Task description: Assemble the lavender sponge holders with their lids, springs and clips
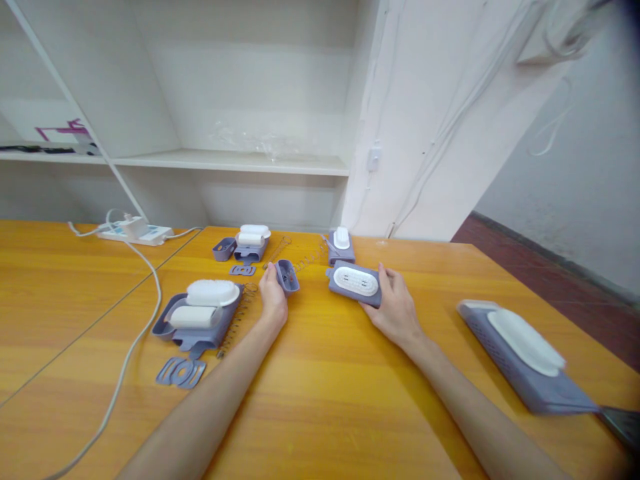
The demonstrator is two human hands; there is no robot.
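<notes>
Oblong case (355,283) is pinched by the right hand (396,307), a rounded hollow cap (288,279) by the left hand (273,297).

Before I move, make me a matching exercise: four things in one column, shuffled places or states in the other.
1. Left hand
2. Right hand
3. Power strip
4. Clear plastic

A. On the shelf
B. Gripping one end of a purple-grey case
C. Holding a small hollow cup
D. At the table's far left

Pairs: 1-C, 2-B, 3-D, 4-A
</notes>
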